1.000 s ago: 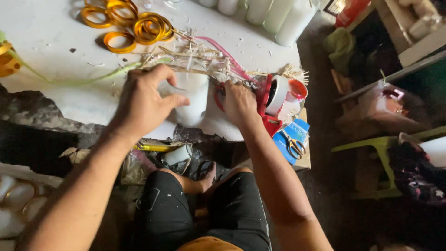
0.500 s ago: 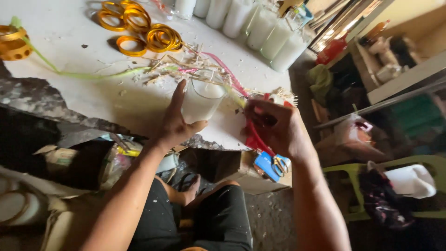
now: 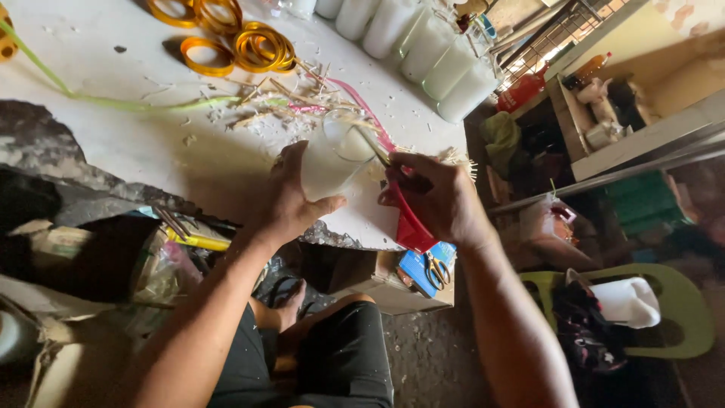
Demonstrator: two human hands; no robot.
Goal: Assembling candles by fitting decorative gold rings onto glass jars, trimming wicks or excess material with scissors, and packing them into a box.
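My left hand [image 3: 291, 200] is wrapped around a clear glass with white wax [image 3: 332, 155], tilted above the near edge of the white table [image 3: 136, 143]. My right hand [image 3: 442, 196] is closed on a red tool [image 3: 411, 223] and a thin stick that reaches into the glass mouth. Straw-like sticks and shavings [image 3: 279, 102] lie scattered just behind the glass, with a pink strip [image 3: 362, 106] among them.
Yellow tape rings [image 3: 242, 41] lie at the table's far side, next to a row of white filled glasses [image 3: 423, 45]. A green cord [image 3: 113, 98] crosses the table. A box with scissors [image 3: 430, 272] sits under the edge. A green plastic chair [image 3: 657, 310] stands right.
The left hand lifted the glass off the table and tilted it toward me. The right hand moved from the red tape holder to the glass mouth, holding the red tool.
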